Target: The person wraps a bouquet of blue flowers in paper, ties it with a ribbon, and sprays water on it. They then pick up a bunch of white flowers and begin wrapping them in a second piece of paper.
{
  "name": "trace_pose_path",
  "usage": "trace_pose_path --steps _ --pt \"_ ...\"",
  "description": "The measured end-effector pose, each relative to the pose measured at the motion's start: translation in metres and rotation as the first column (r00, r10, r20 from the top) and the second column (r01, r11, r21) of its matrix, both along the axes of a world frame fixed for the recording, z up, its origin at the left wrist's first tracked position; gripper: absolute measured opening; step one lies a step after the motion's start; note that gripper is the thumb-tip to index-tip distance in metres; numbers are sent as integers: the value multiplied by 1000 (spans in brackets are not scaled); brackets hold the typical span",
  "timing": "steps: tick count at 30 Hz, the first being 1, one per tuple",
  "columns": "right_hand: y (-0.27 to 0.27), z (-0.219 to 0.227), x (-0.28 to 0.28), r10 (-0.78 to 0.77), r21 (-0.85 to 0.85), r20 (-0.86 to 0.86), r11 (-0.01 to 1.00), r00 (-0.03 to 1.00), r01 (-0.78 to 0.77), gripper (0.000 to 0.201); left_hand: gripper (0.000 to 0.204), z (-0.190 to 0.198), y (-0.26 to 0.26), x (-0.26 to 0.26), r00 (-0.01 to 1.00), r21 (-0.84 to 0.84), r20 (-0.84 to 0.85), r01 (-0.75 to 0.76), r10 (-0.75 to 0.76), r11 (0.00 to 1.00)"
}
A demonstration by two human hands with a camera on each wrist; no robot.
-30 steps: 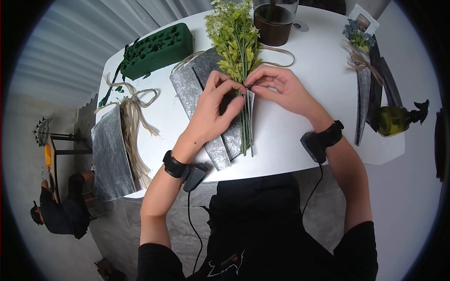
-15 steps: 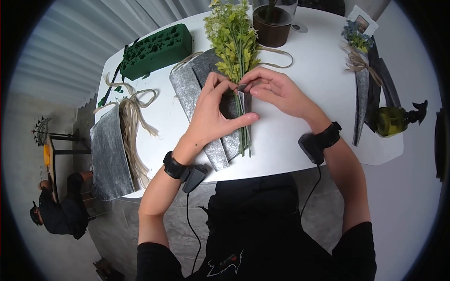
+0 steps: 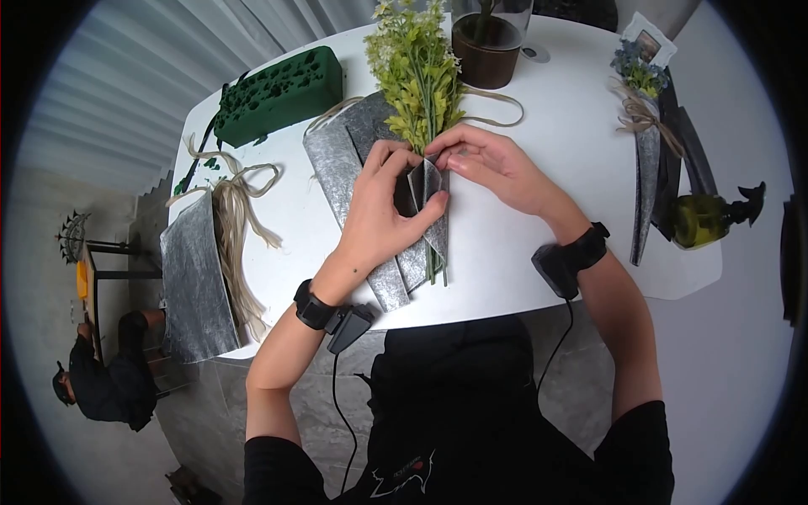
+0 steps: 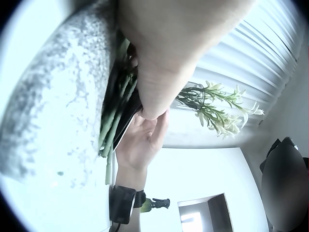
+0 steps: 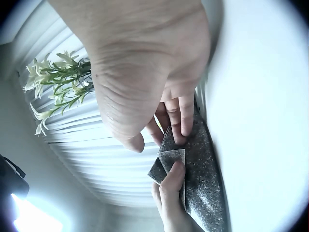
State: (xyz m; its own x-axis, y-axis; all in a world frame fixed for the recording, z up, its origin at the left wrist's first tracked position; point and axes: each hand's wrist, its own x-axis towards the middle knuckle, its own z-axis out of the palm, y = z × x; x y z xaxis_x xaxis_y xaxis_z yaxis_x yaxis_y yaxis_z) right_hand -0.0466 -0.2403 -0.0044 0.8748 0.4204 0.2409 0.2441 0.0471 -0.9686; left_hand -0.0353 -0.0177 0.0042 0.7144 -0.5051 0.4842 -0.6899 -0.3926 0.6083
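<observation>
A bunch of artificial flowers (image 3: 412, 80) with yellow-green leaves lies on the table, its green stems (image 4: 113, 121) partly covered by a grey speckled wrapping sheet (image 3: 427, 181). My left hand (image 3: 379, 210) is around the wrapped stems; in the right wrist view its thumb (image 5: 174, 179) presses the folded edge of the sheet, pinching it. At the sheet's upper right edge is my right hand (image 3: 501, 172). Its fingers (image 5: 186, 116) lie along the sheet, with the thumb apart from it. Another grey strip (image 3: 337, 168) lies under the bouquet.
Green floral foam (image 3: 282, 97) stands at the back left, near raffia strands (image 3: 231, 198) and a grey sheet (image 3: 198, 282). A brown-based glass vase (image 3: 488, 55) is behind. A tied bouquet (image 3: 646, 160) and a spray bottle (image 3: 707, 217) are at the right. A person (image 3: 109, 370) sits far left.
The sheet's right edge has been folded over the stems toward the left. My left thumb stretched out, then came down on the fold; my right hand shifted slightly left with the edge.
</observation>
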Motion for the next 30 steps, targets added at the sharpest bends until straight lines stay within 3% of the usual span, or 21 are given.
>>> trace_pose_path --steps 2,4,8,10,14,17,19,20,22,26,28,30 --pt "0 0 1 3 0 3 1000 1000 -3 29 43 2 -1 -1 999 -29 -43 -4 3 1000" --pt "0 2 1 9 20 -32 1000 999 -9 29 44 5 -1 -3 959 -100 -282 -66 36 993" --pt "0 4 0 11 5 -34 1000 999 -11 29 50 10 0 -6 968 -42 -250 -46 34 998" --pt "0 3 0 18 -18 -15 1000 1000 -18 30 53 15 -2 -10 988 29 -151 -15 19 999" --pt "2 3 -3 12 -57 40 998 999 -10 35 56 8 -5 -11 996 10 -91 -25 26 1000" --pt "5 7 -5 15 -95 91 995 996 -6 40 47 2 -4 -9 979 41 -190 -65 72 997" --pt "5 6 -4 -2 -71 135 997 991 12 42 32 -3 -5 -4 988 -113 -154 -43 26 993" --pt "5 5 -3 -1 -71 135 997 991 11 42 32 -4 -4 -3 988 -113 -154 -44 26 993" --pt "5 4 -1 -48 -60 147 997 988 57 40 18 -1 -4 -2 989 -129 -141 -58 40 990" --pt "3 -1 2 -200 -125 200 966 959 228 37 18 -10 0 2 976 -150 -211 -86 54 985" --pt "0 -9 4 -361 -129 176 914 916 385 35 20 -14 3 4 981 -131 -182 -95 70 987" --pt "-3 -21 9 -396 -157 170 893 902 421 37 24 -15 5 4 946 -105 -311 -129 91 986"
